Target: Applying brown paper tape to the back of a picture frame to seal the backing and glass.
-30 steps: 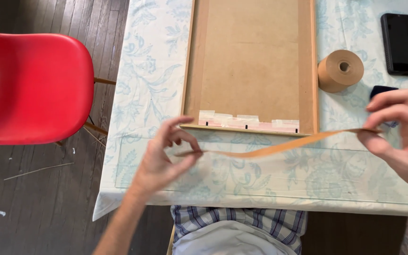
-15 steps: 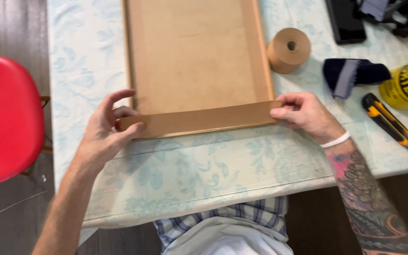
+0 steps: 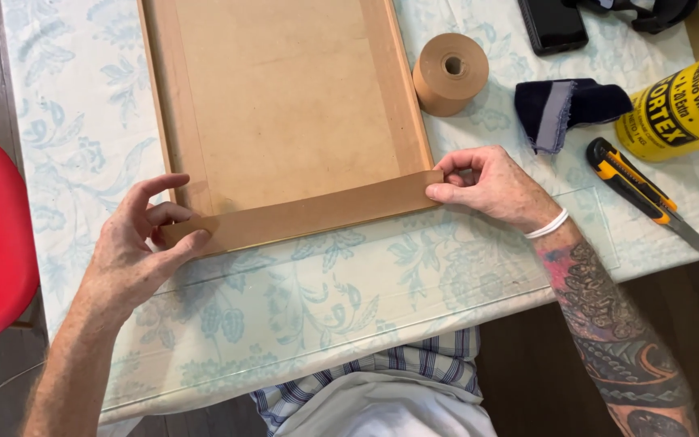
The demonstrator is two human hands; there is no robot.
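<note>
Floral cloth covered the table [image 3: 82, 121], on which a wooden frame [image 3: 285, 97] lay back-up. Along its near edge a strip of brown paper tape [image 3: 301, 214] was stretched — pinched at its 9 o'clock end by the left hand [image 3: 135, 251] and at 3 o'clock by the right hand [image 3: 487, 186]. Judged from this, the strip was placed but not yet smoothed down. A tape roll [image 3: 451, 73] and a utility knife [image 3: 641, 190] were seen at 2 o'clock.

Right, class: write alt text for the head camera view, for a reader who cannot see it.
Two bare hands, left hand and right hand, press a strip of brown paper tape along the near edge of a wooden frame back on a floral tablecloth. A tape roll, dark cloth and utility knife lie to the right.
</note>
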